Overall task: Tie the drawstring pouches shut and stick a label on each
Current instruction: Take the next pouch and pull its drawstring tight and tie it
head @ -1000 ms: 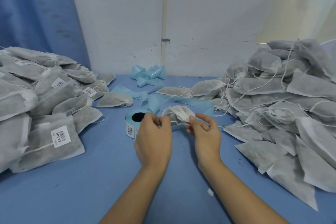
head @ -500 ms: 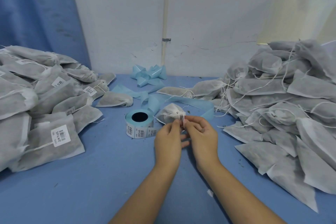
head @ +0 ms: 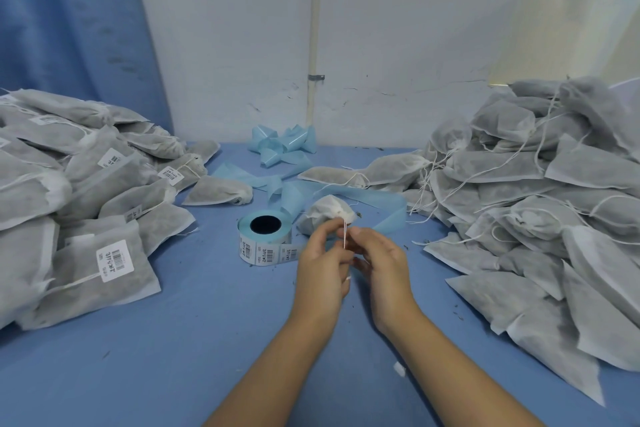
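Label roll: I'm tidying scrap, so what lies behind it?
Behind the label roll trail loose blue backing strips, then a crumpled heap of them at the wall. A filled pouch lies behind-left. The table under the roll is covered.

Small packing workroom; heaped grey pouches (head: 540, 184) on blue table (head: 173, 357); barcode label roll (head: 265, 236); scuffed wall (head: 381, 45)

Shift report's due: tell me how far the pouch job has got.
Done: the labelled pile at the left. In hand: left hand and right hand pinch the drawstring of one pouch by the label roll. Remaining: label it, then the unlabelled pile at the right.
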### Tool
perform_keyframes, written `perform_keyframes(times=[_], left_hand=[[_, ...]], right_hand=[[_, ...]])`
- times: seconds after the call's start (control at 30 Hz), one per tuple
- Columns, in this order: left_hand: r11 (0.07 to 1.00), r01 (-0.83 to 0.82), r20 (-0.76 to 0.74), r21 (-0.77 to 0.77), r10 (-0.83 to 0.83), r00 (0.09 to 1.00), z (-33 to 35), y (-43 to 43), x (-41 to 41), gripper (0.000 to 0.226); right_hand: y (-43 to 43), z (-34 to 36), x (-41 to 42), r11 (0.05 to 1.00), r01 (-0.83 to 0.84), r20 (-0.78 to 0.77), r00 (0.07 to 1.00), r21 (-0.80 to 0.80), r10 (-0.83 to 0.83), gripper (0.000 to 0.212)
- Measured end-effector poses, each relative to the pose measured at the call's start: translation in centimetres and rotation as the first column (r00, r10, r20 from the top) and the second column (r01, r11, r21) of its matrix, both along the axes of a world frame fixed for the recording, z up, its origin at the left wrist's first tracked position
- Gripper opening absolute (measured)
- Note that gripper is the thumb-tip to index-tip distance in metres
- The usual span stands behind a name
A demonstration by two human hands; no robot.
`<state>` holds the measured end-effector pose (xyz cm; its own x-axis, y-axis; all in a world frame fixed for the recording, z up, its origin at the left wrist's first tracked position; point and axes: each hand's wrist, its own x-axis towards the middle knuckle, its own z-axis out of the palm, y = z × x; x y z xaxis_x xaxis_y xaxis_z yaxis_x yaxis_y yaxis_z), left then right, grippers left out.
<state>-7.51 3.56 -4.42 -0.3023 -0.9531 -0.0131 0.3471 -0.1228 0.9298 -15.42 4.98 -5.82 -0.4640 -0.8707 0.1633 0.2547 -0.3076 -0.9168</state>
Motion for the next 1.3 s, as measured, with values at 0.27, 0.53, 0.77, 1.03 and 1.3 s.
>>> perform_keyframes(times=[0.27,0.53,0.77,1.03,1.3], left_hand=[[0.982,0.174,0.112,0.07,-0.181,0.977,-0.3,-0.5,0.5,0.054],[0.972,0.22,0.135,0.077,-0.229,0.964,-0.5,-0.5,0.2,0.053],[0.91,0.137,0.532,-0.39,0.102,0.84,-2.0,-1.6,0.9,0.005],[0.654,0.241,0.687,-0.717,0.605,0.402,-1.9,-1.4,1.7,0.026],[0.495,0.07,0.371,-0.866,0.543,0.753,-1.9,-1.2,1.2,0.011]], right_hand=[[-0.5,0.3,-0.8,0.995,-0.062,0.243,0.969,0.082,0.041,0.017],[-1.3,0.5,-1.6,0.99,-0.047,0.434,0.901,0.134,-0.016,0.01],[-0.8,0.3,-2.4,0.988,-0.118,0.398,0.915,0.101,0.068,0.012],[-0.4,-0.2,-1.5,0.957,0.286,-0.617,0.761,0.039,-0.202,0.017],[0.3,0.0,-0.9,0.9,0.423,-0.927,0.289,-0.101,-0.24,0.019]])
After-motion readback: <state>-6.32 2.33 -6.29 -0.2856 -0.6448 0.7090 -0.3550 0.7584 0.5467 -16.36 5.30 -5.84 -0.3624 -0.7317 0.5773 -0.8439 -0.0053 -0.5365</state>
